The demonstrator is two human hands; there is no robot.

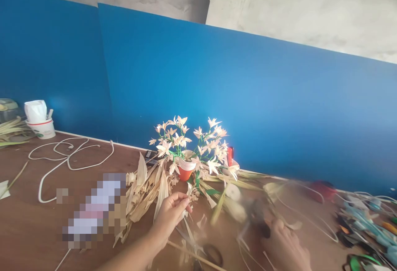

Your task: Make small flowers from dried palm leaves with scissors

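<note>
My left hand (172, 211) is closed in a pinch, thumb against the fingers, in front of a red and white pot (185, 171). What it holds, if anything, is too small to make out. Pale artificial flowers (178, 139) on green stems rise from and around the pot. Lower right, my right hand (287, 242) is smeared by motion. Beside its fingers is a blurred dark tool (259, 217) of a kind I cannot tell; whether the hand grips it is unclear. Dried corn husks (149, 196) lie left of my left hand.
Scissors (214, 254) and a thin stick (195, 255) lie close by. A white cable (68, 159) loops at left, near a paper cup (41, 128). Tangled cords and tools (366, 225) crowd the right. A blue panel (248, 97) stands behind the table.
</note>
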